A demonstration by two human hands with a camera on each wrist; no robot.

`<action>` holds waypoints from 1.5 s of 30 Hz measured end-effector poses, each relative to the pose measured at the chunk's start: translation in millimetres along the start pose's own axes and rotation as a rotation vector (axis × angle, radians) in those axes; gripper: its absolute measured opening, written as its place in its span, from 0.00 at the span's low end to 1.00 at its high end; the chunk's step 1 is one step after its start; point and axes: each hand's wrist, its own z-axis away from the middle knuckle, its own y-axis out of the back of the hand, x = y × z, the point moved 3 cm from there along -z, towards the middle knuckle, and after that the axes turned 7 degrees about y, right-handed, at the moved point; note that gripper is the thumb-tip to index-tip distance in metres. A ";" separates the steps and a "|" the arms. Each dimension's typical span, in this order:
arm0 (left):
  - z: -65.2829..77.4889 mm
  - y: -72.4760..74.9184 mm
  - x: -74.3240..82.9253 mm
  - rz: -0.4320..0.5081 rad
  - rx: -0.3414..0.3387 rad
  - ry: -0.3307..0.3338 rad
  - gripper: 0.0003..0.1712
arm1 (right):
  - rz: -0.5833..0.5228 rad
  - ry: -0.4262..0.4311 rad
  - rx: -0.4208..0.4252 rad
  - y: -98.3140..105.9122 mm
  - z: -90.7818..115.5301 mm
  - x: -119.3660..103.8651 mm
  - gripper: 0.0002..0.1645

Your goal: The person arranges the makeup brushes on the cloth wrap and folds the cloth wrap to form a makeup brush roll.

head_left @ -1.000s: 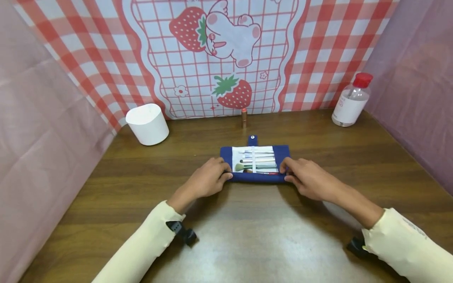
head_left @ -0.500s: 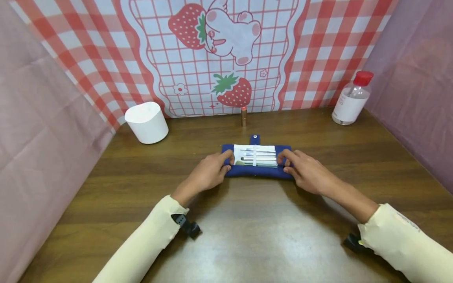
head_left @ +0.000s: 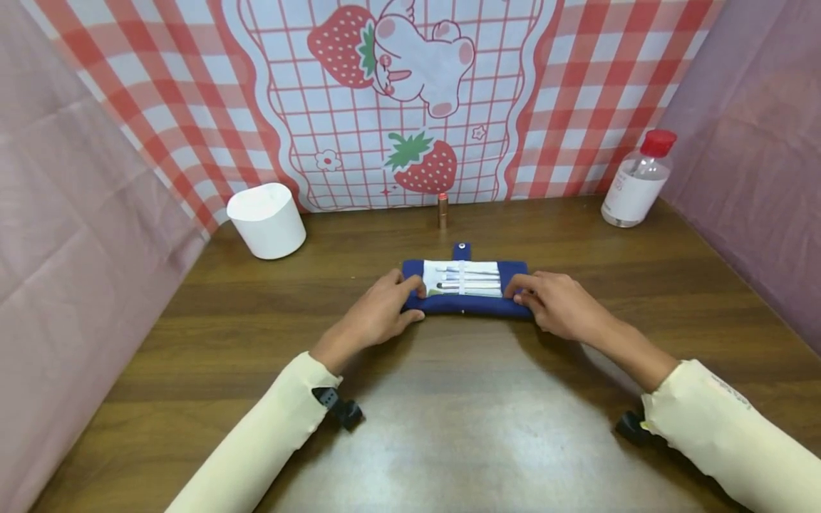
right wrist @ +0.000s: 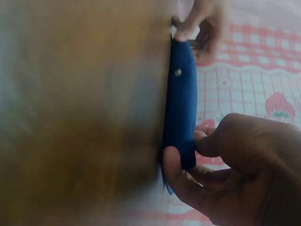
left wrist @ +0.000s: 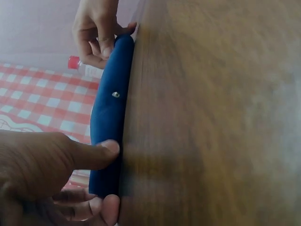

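A blue fabric brush roll [head_left: 465,306] lies on the table with its near edge rolled up into a tube. Makeup brushes [head_left: 477,285] sit under a white elastic band on its pale inner panel. My left hand [head_left: 378,311] grips the tube's left end, thumb and fingers around it. At the right end, my right hand [head_left: 564,303] pinches the tube between thumb and fingers. A metal snap [left wrist: 115,94] shows midway along the tube in the left wrist view. The snap tab [head_left: 462,251] points away at the far side. Lower brushes are hidden inside the fold.
Behind the roll stands a copper-coloured lipstick-like tube [head_left: 442,211]. A white cup-like container [head_left: 269,224] is at the back left, and a clear bottle [head_left: 635,185] with a red cap at the back right. A checked cloth [head_left: 577,92] hangs behind the table.
The near edge has been rolled farther away from me, covering the green-headed brush and others that showed before. Both hands have moved slightly forward with the tube.
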 end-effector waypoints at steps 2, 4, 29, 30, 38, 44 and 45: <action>-1.2 -0.7 0.4 -0.015 0.000 0.005 0.13 | -0.004 -0.017 -0.012 -0.8 -2.1 3.8 0.10; -2.4 -1.6 0.5 -0.023 -0.004 0.023 0.11 | 0.008 -0.023 -0.017 -1.3 -3.2 5.7 0.10; -12.8 -1.3 -6.4 0.027 -0.080 0.113 0.16 | 0.060 0.111 -0.053 5.0 -2.4 0.7 0.15; -13.0 -1.7 -6.7 0.038 -0.083 0.114 0.16 | 0.057 0.111 -0.049 4.6 -2.8 1.2 0.14; -14.5 -4.3 -8.6 0.127 -0.056 0.104 0.12 | 0.019 0.079 -0.033 1.1 -7.2 8.0 0.11; -17.7 -5.7 -13.1 0.206 0.015 0.081 0.14 | -0.055 0.072 0.017 -0.2 -14.1 13.4 0.10; -17.7 -5.8 -13.7 0.196 0.016 0.081 0.13 | -0.058 0.075 0.022 -0.4 -15.4 14.2 0.09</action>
